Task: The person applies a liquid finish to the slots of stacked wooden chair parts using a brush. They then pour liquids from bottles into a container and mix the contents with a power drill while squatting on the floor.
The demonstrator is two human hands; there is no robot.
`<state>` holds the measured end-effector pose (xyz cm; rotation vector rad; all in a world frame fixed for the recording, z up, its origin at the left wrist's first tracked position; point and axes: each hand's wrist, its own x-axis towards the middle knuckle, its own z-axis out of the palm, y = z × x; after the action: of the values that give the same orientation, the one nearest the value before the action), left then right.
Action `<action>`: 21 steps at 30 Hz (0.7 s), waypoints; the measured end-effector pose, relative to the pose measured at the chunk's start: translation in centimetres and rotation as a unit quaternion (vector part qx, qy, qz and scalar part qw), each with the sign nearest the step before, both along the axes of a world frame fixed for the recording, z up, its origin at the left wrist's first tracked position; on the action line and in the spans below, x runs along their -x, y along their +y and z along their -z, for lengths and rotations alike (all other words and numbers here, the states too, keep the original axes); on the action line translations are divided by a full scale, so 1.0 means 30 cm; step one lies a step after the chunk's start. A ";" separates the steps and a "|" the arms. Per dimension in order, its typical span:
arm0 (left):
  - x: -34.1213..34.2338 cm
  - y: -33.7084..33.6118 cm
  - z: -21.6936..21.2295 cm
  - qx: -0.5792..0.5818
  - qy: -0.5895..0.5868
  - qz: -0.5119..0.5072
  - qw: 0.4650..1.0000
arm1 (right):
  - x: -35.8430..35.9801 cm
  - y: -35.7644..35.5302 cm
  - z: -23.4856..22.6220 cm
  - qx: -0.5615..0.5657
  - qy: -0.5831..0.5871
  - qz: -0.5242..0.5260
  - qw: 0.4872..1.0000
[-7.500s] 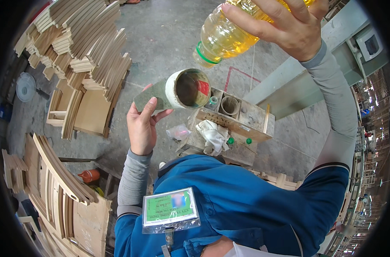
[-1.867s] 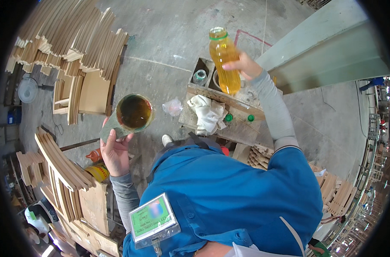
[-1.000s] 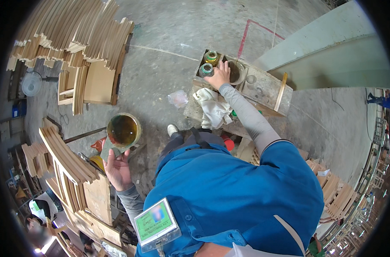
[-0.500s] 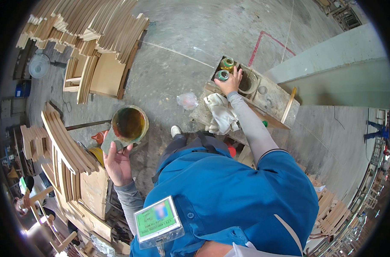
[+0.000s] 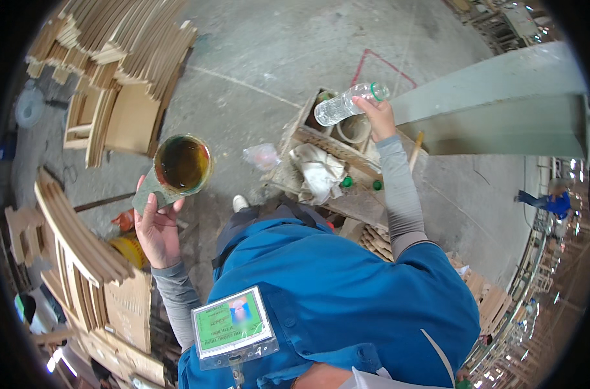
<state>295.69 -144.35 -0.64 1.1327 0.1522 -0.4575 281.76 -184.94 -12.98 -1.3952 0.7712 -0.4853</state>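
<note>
My left hand [image 5: 157,228] is closed on the flat grey-green handle of a round pot [image 5: 208,170]. Dark amber liquid shows inside the pot, held above the floor on the left. In my right hand [image 5: 378,120] is a clear plastic bottle [image 5: 339,109] with a green ring at its neck, gripped near the neck. The bottle lies nearly sideways, its neck toward the right, over a worn wooden box [image 5: 339,149]. Whether it holds any liquid is hard to make out. A round, pale container [image 5: 354,135] sits in the box, partly hidden below the bottle and hand.
White cloth [image 5: 315,174] drapes over the near side of the box, with two green caps [image 5: 347,181] close by. Stacked wooden parts [image 5: 123,39] stand at left. A grey beam [image 5: 489,97] juts in from the right. A clear plastic bag [image 5: 262,155] lies on the floor.
My right hand has lifted the bottle out of the box and tipped it sideways. The pot stays in my left hand, and the whole view has shifted somewhat.
</note>
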 end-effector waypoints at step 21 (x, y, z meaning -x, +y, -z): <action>0.022 -0.070 -0.195 0.103 -0.067 0.179 0.976 | 0.055 0.372 -0.828 0.832 -0.082 0.036 0.548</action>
<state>295.02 -146.43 5.20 0.9828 -0.2171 -0.6969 280.11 -173.79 11.86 -2.9738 -0.0842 -1.6370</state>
